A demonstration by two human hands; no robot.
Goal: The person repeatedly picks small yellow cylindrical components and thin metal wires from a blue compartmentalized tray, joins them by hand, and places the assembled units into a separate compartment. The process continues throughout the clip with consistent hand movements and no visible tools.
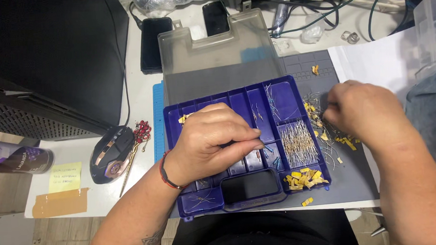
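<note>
The resistors (299, 142) lie bundled in a compartment at centre-right of the frame, inside the blue tray (176, 120), with more loose parts (326, 127) scattered just right of the tray on the grey mat (299, 67). By their look they are very light, with thin wire leads that bend and tangle easily, so I judge each is best pinched by its small body or close to it, one or a few at a time, never dragged by a lead. The left hand (211, 142) rests over the tray's middle compartments, fingers curled and tips pressed together near a small blue part (268, 147); whether it actually has hold of that part I cannot tell. The right hand (362, 109) is curled knuckles-up over the loose heap, its fingertips hidden, so its hold is unclear too. Yellow parts (304, 177) fill the tray's lower right corner. The clear lid (220, 54) stands open behind; a mouse (111, 154) sits at left.
</note>
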